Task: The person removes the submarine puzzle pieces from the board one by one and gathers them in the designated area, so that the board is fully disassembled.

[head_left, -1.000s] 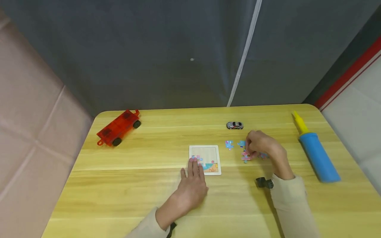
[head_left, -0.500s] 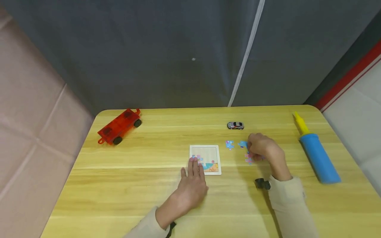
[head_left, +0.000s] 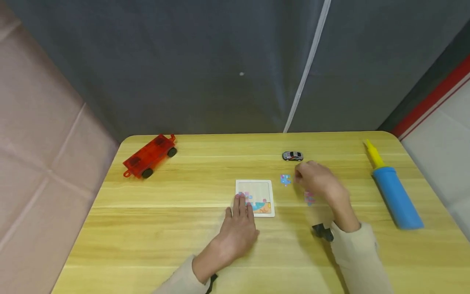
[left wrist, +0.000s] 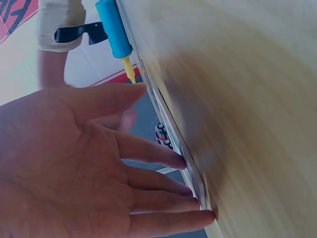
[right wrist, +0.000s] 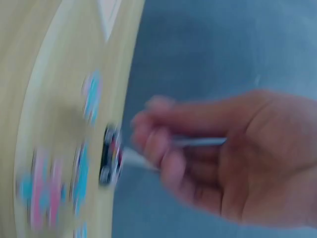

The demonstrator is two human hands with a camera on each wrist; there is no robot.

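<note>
My left hand (head_left: 240,234) lies with long, straight fingers on the lower left part of a small white puzzle board (head_left: 255,181), fingertips on the pieces there. In the left wrist view my left palm (left wrist: 94,163) shows, fingers extended. My right hand (head_left: 317,179) hovers over loose jigsaw pieces, right of the board. In the right wrist view my right hand (right wrist: 218,153) has thumb and fingers bent together; blur hides whether something is between them. A blue piece (head_left: 285,179) lies left of it, and a pink piece (head_left: 309,198) below it. Another blue piece (right wrist: 80,173) shows in the right wrist view.
A silver toy car (head_left: 292,156) stands behind the pieces. On the left is a red toy wagon (head_left: 149,156). A blue hand pump (head_left: 397,198) with a yellow nozzle lies at the right. Grey curtain (head_left: 183,73) hangs beyond the table's back edge (head_left: 220,134).
My right hand has shifted left from the pink piece and now covers the spot of a blue piece in the head view. The left hand keeps its place on the board.
</note>
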